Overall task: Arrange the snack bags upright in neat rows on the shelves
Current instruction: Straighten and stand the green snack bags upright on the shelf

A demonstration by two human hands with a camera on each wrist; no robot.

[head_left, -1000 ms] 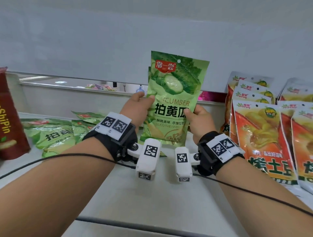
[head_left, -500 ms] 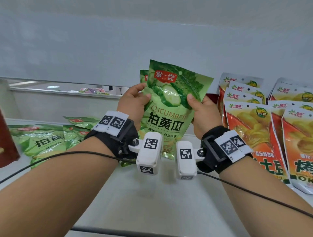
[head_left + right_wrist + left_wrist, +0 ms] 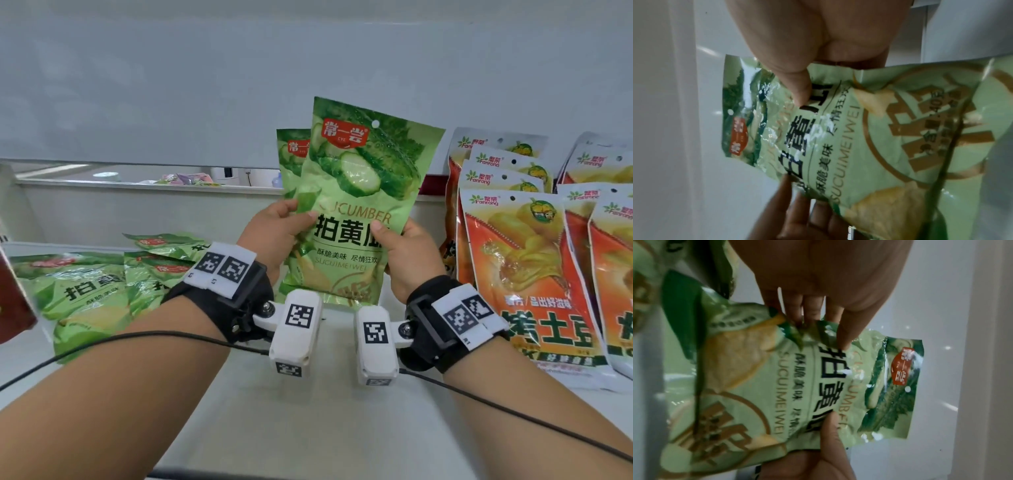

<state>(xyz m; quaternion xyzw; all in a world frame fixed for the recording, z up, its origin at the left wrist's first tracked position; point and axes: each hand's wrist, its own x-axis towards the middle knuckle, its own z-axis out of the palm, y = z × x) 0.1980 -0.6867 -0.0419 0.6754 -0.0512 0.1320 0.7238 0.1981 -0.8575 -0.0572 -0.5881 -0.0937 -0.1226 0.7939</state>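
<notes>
Head view down over shelf (image 3: 308,428); both wrist views close, sharing cucumber bag (image 3: 818,386).

A dark red package (image 3: 13,301) stands at the far left edge, below the pale wall (image 3: 171,85).

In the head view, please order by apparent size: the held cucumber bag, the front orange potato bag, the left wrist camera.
1. Cucumber bag and orange potato bag: look alike, not ranked.
2. Left wrist camera, smallest, though nearer.

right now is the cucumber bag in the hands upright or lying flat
Upright, leaning slightly right. The cucumber snack bag has its logo at top, gripped at its sides by the left hand and right hand.
</notes>
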